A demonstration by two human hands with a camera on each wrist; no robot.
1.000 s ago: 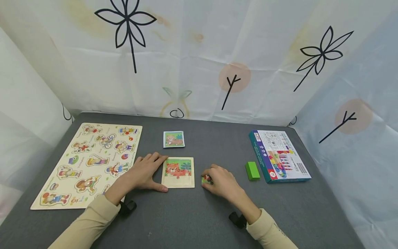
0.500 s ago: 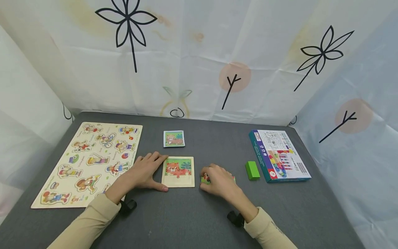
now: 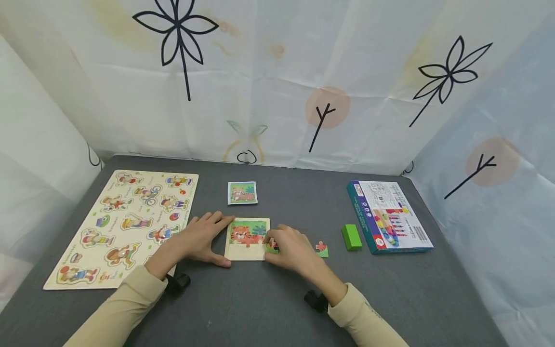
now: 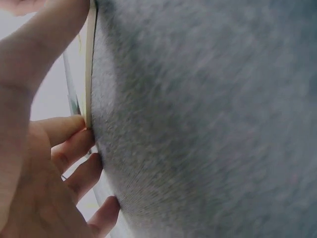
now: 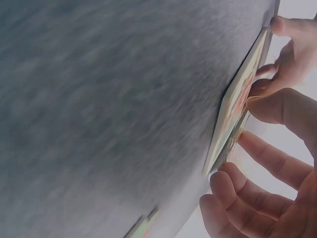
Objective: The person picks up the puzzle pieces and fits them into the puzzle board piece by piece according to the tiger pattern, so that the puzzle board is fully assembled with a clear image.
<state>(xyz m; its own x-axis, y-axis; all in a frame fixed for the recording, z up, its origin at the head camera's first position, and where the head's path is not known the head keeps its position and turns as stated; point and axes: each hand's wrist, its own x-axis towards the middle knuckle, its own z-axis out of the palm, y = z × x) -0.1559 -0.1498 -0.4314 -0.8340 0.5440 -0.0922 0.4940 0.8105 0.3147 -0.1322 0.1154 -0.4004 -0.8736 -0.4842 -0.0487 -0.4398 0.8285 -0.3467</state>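
A square wooden puzzle tray [image 3: 248,253] lies mid-table, a tiger picture filling its upper part and bare wood below. The left hand [image 3: 201,242] rests at its left side, thumb and index finger touching its edge; in the left wrist view this hand [image 4: 44,148] has its fingers spread. At the tray's right edge, the right hand [image 3: 291,248] pinches a puzzle piece [image 3: 272,246] with green and red on it. The right wrist view shows the right hand [image 5: 267,183] beside the tray [image 5: 225,116]. Another piece [image 3: 322,249] lies to the right.
A picture card [image 3: 242,193] lies behind the tray. At the left is a large board [image 3: 125,231] of cartoon figures. A green block [image 3: 352,237] and a flat box [image 3: 390,217] are at the right. White printed cloth [image 3: 277,72] hangs behind the table.
The right hand has moved left with the pinched piece, from beside the tray to its right edge. The other piece is now uncovered. The left hand has barely moved.
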